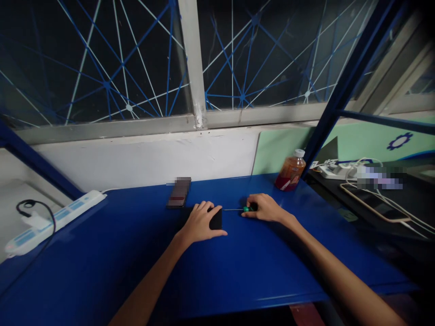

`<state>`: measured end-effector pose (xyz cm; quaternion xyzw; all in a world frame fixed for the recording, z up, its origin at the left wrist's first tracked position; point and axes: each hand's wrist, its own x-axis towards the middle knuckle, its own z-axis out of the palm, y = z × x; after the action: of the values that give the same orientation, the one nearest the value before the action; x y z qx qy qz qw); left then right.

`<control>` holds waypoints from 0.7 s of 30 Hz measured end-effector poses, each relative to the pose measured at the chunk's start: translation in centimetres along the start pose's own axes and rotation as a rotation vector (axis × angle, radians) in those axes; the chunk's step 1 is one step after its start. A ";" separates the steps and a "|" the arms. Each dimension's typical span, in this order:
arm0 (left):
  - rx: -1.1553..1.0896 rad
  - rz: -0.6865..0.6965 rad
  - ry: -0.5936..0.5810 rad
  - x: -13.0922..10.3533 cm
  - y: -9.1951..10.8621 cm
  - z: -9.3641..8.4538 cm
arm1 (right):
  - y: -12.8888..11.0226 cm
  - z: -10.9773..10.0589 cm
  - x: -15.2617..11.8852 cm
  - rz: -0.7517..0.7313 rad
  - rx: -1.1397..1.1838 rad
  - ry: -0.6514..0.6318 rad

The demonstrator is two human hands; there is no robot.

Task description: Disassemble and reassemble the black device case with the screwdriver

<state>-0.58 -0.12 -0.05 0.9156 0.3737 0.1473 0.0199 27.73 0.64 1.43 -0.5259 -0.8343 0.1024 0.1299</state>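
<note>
On the blue table, a flat black rectangular object (216, 219) lies under my left hand (201, 222). My fingers and thumb grip it at opposite edges, and much of it is hidden beneath the palm. My right hand (264, 208) is closed around a screwdriver with a green handle (246, 209). Its thin metal shaft points left, and the tip is at or very near the right edge of the black object. I cannot tell whether the tip touches it or sits in a screw.
Behind my left hand lies a dark, phone-like slab (179, 194). A bottle of reddish drink (291, 171) stands at the back right. A white power strip (57, 222) with a black cable is at left. Beyond the blue post, a phone (374, 202) and white cables lie on a black surface.
</note>
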 end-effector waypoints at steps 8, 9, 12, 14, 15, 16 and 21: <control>0.000 0.000 0.000 0.0 0.0 0.0 | -0.3 0.6 -0.1 0.048 0.024 -0.018; 0.001 -0.001 -0.001 0.0 0.0 0.0 | -0.3 0.5 -0.1 0.038 0.034 -0.020; 0.006 -0.009 -0.013 0.0 0.0 -0.1 | -0.1 0.0 -0.2 0.011 0.080 -0.035; 0.005 -0.012 -0.018 0.0 0.1 -0.1 | 0.1 -0.2 -0.2 0.000 0.110 -0.050; 0.003 -0.011 -0.019 0.0 0.1 -0.1 | 0.2 -0.3 -0.2 -0.003 0.120 -0.053; 0.002 -0.009 -0.019 0.0 0.1 -0.1 | 0.3 -0.3 -0.2 -0.004 0.126 -0.050; -0.009 -0.001 -0.011 0.0 0.1 0.0 | 0.5 -0.2 0.0 -0.007 0.123 -0.024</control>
<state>-0.54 -0.17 -0.05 0.9161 0.3734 0.1439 0.0260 28.24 0.83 1.50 -0.5129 -0.8297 0.1592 0.1522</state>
